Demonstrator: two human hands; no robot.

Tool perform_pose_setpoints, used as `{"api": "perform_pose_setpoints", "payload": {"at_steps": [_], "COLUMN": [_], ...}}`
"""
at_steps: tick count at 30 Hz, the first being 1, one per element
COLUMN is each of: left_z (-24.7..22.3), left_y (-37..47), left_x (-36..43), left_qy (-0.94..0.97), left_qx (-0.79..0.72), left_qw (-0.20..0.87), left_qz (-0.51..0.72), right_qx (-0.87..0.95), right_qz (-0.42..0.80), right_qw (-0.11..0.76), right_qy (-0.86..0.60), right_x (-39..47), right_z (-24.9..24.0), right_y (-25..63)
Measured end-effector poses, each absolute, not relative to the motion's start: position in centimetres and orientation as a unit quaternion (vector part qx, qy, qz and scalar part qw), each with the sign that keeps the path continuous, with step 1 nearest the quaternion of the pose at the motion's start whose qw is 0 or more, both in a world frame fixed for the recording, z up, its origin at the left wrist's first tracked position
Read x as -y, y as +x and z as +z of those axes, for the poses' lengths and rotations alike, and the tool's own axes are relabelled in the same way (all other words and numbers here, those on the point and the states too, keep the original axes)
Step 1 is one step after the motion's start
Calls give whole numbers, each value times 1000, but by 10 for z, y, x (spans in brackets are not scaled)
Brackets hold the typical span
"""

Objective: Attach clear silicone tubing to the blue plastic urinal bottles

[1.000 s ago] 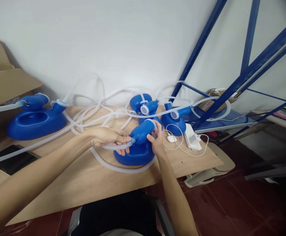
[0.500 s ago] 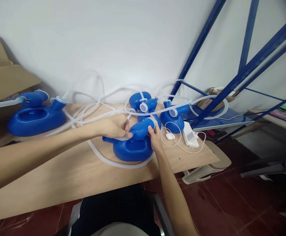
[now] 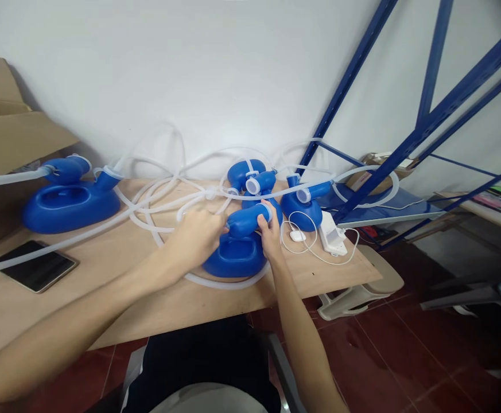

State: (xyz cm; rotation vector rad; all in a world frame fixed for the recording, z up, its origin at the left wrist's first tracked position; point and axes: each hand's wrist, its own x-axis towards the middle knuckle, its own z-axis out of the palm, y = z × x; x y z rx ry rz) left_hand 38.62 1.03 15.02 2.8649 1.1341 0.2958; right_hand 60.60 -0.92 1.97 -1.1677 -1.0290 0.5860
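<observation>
My right hand [image 3: 270, 229] wraps round the white-rimmed end of a blue urinal cup [image 3: 245, 221], tilted just above a blue urinal bottle [image 3: 237, 261] with a moulded handle. At the cup's narrow end my left hand [image 3: 202, 232] is closed in a fist. It seems to grip the end of a clear hose, mostly hidden by the fingers. The bottle's spout is behind that hand. Another length of clear hose [image 3: 224, 283] curves round the bottle's front on the wooden table [image 3: 164, 310].
Similar blue bottles stand at left [image 3: 72, 209] and right [image 3: 299, 212], with more behind my hands. Loose hoses [image 3: 147, 195] tangle along the wall. A phone [image 3: 37, 264], a cardboard box [image 3: 22, 132], a white power strip [image 3: 333, 235] and a blue metal rack [image 3: 405, 149] surround the work.
My left hand has turned and closed more tightly round the cup's narrow end, with its forearm lower. The phone at left has come into view. The right hand keeps its hold.
</observation>
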Motion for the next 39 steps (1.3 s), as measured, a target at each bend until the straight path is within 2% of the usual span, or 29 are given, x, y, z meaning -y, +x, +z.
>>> {"api": "perform_pose_setpoints", "payload": {"at_steps": [3,7,13,17,20,25,27,30,31,35,39], "left_z": [162,172,149,140,151,173,169,146,136,105,97], "left_y": [384,381,377,372,366,368,379,401,407,414,405], "left_x": [-33,-70,-108,-113,-108,-68,-45,-19,-14,-14,-23], "left_qy": [930,902,778,715,767,886,918,946,944,938,932], "left_qx": [-337,-318,-272,-266,-262,-308,-315,-319,-321,-325,-341], "left_qw": [114,293,563,638,576,346,241,6,-32,-73,-78], "left_qz": [95,17,-65,-107,-105,-10,1,57,74,101,97], "right_qx": [463,468,475,475,469,460,459,453,450,450,464], "right_qz": [253,254,253,248,250,247,243,224,220,212,173], "right_qw": [675,675,688,692,695,700,702,707,709,711,713], "right_qy": [-515,-511,-487,-483,-484,-486,-488,-494,-496,-497,-497], "right_x": [10,10,8,5,3,4,6,7,7,7,10], "right_z": [19,16,14,13,12,11,10,8,7,2,1], "right_y": [605,606,606,605,605,605,605,605,606,609,609]}}
